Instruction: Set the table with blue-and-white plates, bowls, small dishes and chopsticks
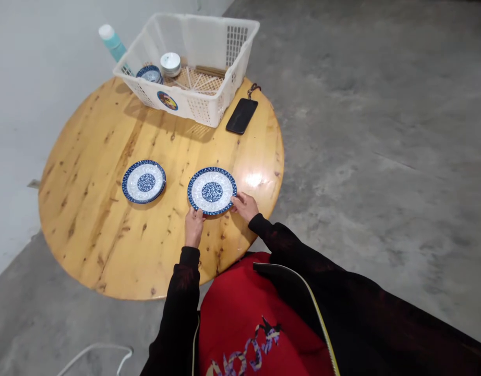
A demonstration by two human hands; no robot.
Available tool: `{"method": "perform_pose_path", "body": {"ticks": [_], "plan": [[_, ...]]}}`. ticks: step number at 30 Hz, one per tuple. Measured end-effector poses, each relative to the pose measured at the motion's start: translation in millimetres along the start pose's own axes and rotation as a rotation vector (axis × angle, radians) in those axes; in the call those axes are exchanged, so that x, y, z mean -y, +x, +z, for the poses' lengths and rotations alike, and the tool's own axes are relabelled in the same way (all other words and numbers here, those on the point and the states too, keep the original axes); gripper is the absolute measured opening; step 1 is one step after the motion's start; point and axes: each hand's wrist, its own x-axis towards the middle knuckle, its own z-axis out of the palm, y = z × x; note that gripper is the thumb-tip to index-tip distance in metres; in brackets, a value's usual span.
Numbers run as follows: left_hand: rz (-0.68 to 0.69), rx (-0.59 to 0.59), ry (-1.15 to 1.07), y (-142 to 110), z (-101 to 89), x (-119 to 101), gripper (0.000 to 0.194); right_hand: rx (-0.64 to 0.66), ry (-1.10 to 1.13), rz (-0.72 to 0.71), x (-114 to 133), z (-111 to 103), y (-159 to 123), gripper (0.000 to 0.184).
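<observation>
A blue-and-white patterned plate [212, 191] is near the front right of the round wooden table. My left hand [194, 226] pinches its near-left rim, thumb on top. On its right rim my right hand [245, 206] is closed, with the fingers partly under the edge. Whether the plate rests on the table or is slightly raised I cannot tell. To its left, apart from both hands, lie matching plates [144, 181], seemingly stacked, with a second rim showing below the top one.
A white plastic basket [178, 107] stands at the table's back, holding white bowls [170, 63], blue-patterned bowls [149, 74] and chopsticks [209, 71]. Beside it lies a black phone [242, 116] with a strap. A teal bottle [114, 46] stands behind the basket, near the wall. The round table [84, 209] has a curved edge.
</observation>
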Motion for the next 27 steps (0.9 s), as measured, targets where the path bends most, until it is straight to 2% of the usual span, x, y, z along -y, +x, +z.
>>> {"method": "perform_pose_path", "body": {"ticks": [5, 8, 11, 13, 16, 18, 22, 27], "plan": [[0.0, -0.023, -0.011, 0.7, 5.7, 4.0, 0.026, 0.033, 0.151, 0.059, 3.6, -7.3, 1.9, 0.043], [-0.023, -0.019, -0.02, -2.6, 6.0, 5.4, 0.031, 0.022, 0.33, 0.139, 4.3, -23.7, 2.8, 0.051], [-0.069, -0.035, -0.036, -12.1, -2.0, 6.3, 0.035, -0.083, 0.401, 0.144, 1.0, -55.8, -1.4, 0.05], [-0.098, -0.088, -0.043, -23.2, -12.3, 8.9, 0.038, -0.167, 0.395, 0.125, -4.8, -82.6, -8.1, 0.046], [-0.141, -0.157, -0.025, -46.1, -30.7, 16.5, 0.045, -0.301, 0.377, 0.134, -18.4, -118.8, -23.1, 0.04], [-0.158, -0.178, -0.015, -64.0, -41.2, 22.6, 0.049, -0.376, 0.37, 0.159, -28.0, -134.4, -34.8, 0.036], [-0.199, -0.208, -0.038, -99.3, -51.1, 31.4, 0.053, -0.394, 0.356, 0.186, -37.5, -141.6, -54.4, 0.033], [-0.218, -0.237, -0.084, -133.9, -45.7, 32.5, 0.056, -0.303, 0.364, 0.195, -24.6, -128.4, -60.3, 0.032]]}}
